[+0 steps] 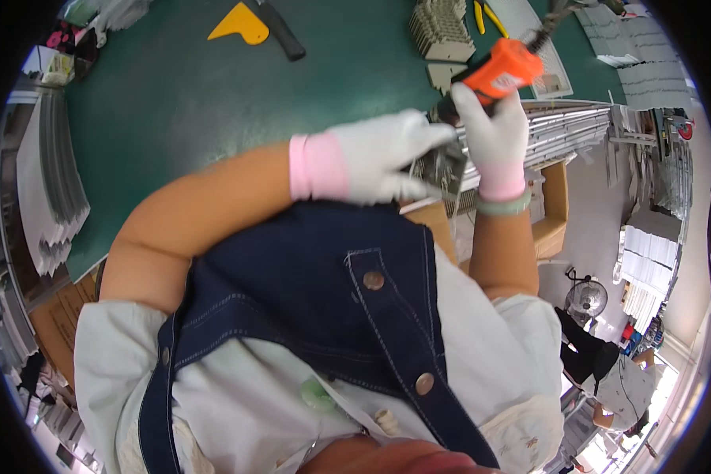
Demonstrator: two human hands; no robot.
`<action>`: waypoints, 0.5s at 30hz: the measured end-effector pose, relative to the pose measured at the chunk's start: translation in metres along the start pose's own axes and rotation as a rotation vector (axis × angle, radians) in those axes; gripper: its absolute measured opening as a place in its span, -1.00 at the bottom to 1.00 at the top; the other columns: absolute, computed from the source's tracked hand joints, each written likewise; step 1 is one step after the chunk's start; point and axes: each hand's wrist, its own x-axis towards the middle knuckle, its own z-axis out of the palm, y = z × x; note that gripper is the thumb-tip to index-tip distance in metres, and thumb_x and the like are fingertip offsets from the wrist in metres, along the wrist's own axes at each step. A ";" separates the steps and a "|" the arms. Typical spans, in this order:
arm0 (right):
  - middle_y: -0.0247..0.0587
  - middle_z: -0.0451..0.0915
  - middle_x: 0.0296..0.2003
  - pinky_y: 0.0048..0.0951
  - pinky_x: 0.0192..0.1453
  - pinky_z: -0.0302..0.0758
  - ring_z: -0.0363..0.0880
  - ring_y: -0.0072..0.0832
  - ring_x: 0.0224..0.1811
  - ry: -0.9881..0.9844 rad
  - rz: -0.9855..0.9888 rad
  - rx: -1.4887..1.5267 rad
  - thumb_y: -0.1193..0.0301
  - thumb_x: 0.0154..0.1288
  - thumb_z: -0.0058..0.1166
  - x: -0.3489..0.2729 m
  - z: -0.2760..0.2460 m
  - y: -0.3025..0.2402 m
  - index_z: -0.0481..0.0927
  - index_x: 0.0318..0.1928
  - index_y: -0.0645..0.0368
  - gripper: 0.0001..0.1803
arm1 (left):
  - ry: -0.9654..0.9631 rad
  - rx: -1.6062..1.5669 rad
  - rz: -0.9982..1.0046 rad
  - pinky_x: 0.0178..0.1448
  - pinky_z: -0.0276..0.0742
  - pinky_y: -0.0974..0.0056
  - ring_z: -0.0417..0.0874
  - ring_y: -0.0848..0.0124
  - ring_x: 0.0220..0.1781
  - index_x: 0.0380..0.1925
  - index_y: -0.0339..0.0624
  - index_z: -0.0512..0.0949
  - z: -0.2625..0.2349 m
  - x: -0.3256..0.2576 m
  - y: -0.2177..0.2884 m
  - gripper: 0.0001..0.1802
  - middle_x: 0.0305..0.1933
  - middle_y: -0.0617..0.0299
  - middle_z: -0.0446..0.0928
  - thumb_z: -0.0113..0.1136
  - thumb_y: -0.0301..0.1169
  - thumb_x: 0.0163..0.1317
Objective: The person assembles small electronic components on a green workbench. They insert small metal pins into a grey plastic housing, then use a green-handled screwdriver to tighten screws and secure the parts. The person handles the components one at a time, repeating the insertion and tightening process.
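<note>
My right hand (pixel 494 142), in a white glove with a pink cuff, is wrapped round an orange and black power screwdriver (pixel 504 71). A cable runs from its top, and its black end points down and left toward my other hand. My left hand (pixel 379 154), gloved alike, reaches across with thumb and fingers on either side of a small dark grey plate-like part (pixel 442 167). Motion blur softens these fingers, and part of the piece is hidden behind them. The screwdriver's tip cannot be made out.
A yellow scraper (pixel 241 25) and a black-handled tool (pixel 283 31) lie on the green table (pixel 174 87). Beyond are stacked beige parts (pixel 442 31) and yellow-handled pliers (pixel 490 17). Long metal strips (pixel 569 126) and a cardboard box (pixel 557 209) sit right. Another person (pixel 628 387) is lower right.
</note>
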 end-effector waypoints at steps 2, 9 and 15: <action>-0.25 0.70 -0.41 -0.38 -0.16 0.58 0.69 -0.43 -0.36 0.021 -0.030 0.025 0.11 0.16 0.42 -0.010 0.008 0.007 0.61 -0.13 0.21 -0.54 | -0.107 -0.062 -0.101 0.16 0.46 0.06 0.50 -0.09 0.04 0.36 -0.35 0.26 0.001 -0.005 0.006 -0.20 0.00 -0.18 0.42 0.33 -0.08 0.30; -0.28 0.70 -0.39 -0.42 -0.18 0.57 0.63 -0.55 -0.38 0.003 -0.049 0.151 0.17 0.22 0.41 -0.005 0.006 0.008 0.61 -0.14 0.24 -0.59 | -0.010 -0.043 -0.101 0.25 0.46 0.06 0.52 -0.09 0.11 0.40 -0.34 0.23 -0.001 -0.014 0.014 -0.14 0.12 -0.20 0.44 0.21 0.08 0.34; -0.32 0.70 -0.34 -0.49 -0.07 0.54 0.60 -0.66 -0.27 -0.044 0.031 0.164 0.23 0.30 0.35 0.011 -0.002 -0.005 0.61 -0.10 0.28 -0.63 | 0.196 -0.125 -0.152 0.38 0.38 0.03 0.44 -0.15 0.33 0.41 -0.36 0.22 -0.013 -0.017 0.018 -0.13 0.31 -0.26 0.39 0.33 -0.09 0.26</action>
